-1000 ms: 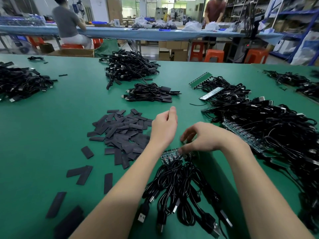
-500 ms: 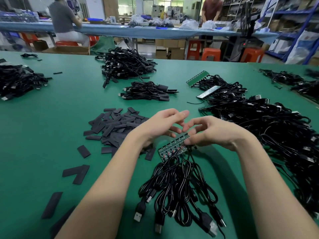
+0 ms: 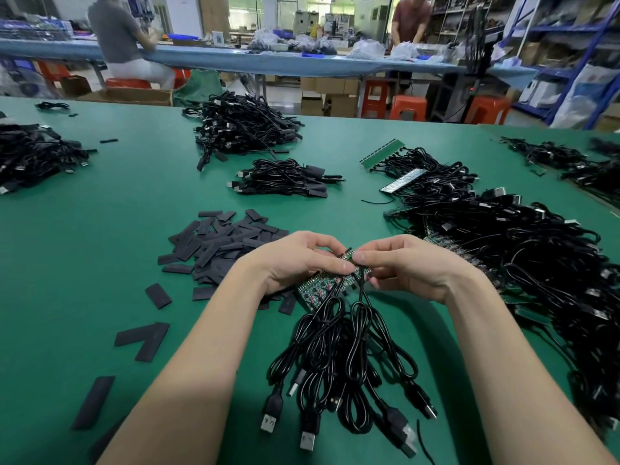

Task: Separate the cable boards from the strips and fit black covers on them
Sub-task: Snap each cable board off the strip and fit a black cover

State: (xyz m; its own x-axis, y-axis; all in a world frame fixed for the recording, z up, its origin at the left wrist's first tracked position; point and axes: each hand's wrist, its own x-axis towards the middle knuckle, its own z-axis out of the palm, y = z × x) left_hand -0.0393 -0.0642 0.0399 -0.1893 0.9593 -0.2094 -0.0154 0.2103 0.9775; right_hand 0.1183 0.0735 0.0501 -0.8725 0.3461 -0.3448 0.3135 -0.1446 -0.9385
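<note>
your left hand point(image 3: 302, 260) grips the green board strip point(image 3: 322, 286) above the green table point(image 3: 84, 250), while your right hand point(image 3: 402, 263) pinches its end board point(image 3: 350, 255), bent upward. the strip's black cables point(image 3: 339, 360) trail toward you. the pile of black covers point(image 3: 221, 246) lies just left of your left hand.

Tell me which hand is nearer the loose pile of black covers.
Left. The left hand sits against the pile of black covers; the right hand is further right, beyond the strip both hold.
</note>
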